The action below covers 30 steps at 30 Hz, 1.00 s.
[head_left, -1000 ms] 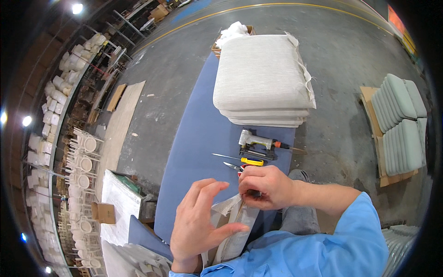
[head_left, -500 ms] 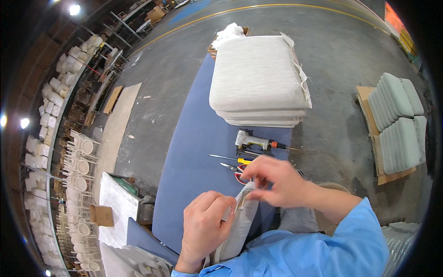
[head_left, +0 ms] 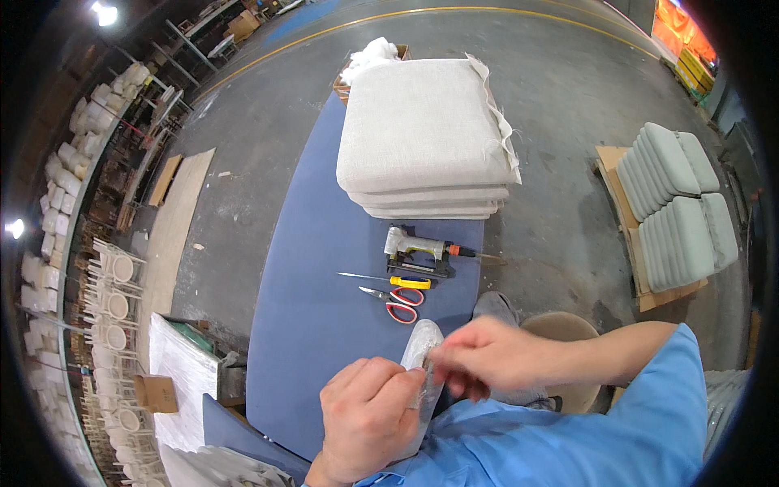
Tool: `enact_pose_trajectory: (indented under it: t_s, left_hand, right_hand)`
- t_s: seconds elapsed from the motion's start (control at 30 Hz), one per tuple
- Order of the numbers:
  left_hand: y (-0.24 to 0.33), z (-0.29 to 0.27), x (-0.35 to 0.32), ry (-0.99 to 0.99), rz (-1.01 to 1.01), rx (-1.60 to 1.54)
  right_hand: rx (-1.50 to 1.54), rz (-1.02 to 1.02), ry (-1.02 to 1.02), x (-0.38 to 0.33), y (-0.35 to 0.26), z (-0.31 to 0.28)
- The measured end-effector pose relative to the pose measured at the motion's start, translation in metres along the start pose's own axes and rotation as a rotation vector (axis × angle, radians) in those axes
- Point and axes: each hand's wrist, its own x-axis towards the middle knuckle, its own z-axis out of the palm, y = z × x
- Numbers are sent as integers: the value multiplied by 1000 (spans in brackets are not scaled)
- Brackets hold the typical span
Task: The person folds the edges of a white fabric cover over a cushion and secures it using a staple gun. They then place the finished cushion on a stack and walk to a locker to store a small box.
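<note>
A pale fabric-covered seat cushion [head_left: 423, 333] stands on its edge at the table's near side, against my body. My left hand [head_left: 363, 412] is closed on the cushion's left side, thumb on its upper edge. Close by, my right hand [head_left: 497, 357] has its fingers curled together at the fabric along that same edge; slight blur hides the exact pinch. Beyond the hands lie red-and-white-handled scissors [head_left: 398, 305], a yellow-handled screwdriver [head_left: 411, 282] and a silver staple gun [head_left: 415, 248] with an orange hose fitting.
A stack of pale covered cushions [head_left: 418, 130] stands on the far part of the blue table [head_left: 300, 268]. Behind it is a box of white stuffing [head_left: 373, 61]. More cushions [head_left: 669, 207] rest on cardboard at right; a round stool [head_left: 564, 325] stands near my right forearm.
My right hand has moved down along the cushion edge, closer to my left hand. The scissors and screwdriver now show fully. The whole view has shifted, with the table further left.
</note>
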Motion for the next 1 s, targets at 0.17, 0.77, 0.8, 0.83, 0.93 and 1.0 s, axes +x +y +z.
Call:
enact_pose_trajectory:
  t_s: [0.17, 0.77, 0.8, 0.83, 0.93, 1.0]
  left_hand:
    - [-7, 0, 4, 67, -124, -113]
    - [-21, 3, 14, 127, -225, -179]
    - [-21, 3, 13, 110, -193, -166]
    - [-22, 4, 12, 92, -158, -155]
    - [-19, 7, 12, 80, -96, -133]
    - [-15, 6, 12, 77, -79, -114]
  right_hand:
    - [158, -145, 118, 12, 2, -32]
    - [-942, -1129, 342, 40, 35, -13]
    - [-967, -1148, 339, 41, 34, -13]
    - [-976, -1146, 329, 41, 35, -14]
    - [-977, -1148, 321, 40, 37, -16]
    - [-941, -1162, 339, 40, 37, -15]
